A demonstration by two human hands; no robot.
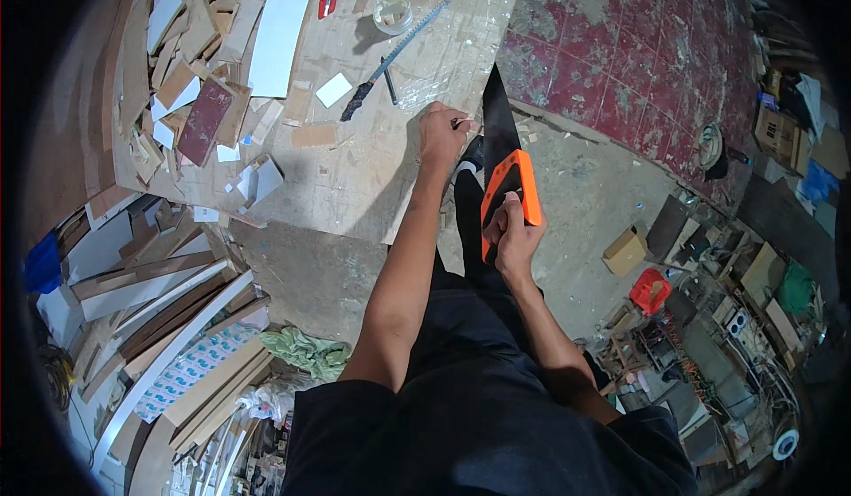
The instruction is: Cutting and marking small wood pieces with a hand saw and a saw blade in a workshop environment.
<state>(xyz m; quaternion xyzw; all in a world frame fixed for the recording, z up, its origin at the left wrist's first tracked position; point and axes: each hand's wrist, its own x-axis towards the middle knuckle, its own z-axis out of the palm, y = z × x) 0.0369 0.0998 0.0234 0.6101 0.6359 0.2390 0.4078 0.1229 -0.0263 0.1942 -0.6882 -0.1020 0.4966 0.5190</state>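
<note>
The right hand (516,241) is closed firmly around the handle of a saw (511,166), which has an orange and black grip. Its dark blade points away from the person, beside the right edge of the wooden table (297,175); whether the blade touches this edge, I cannot tell. The left hand (441,134) is at the same edge, near the blade but apart from it, with its fingers pinched together on a small dark thing (457,124), perhaps a pen. In my judgement, the step in hand is preparing or marking the place of a cut, and not the sawing itself. The next move calls for a steady blade at the edge, with the left fingers well away from the teeth. On the table lies also a long toothed blade (415,39) with a black handle.
</note>
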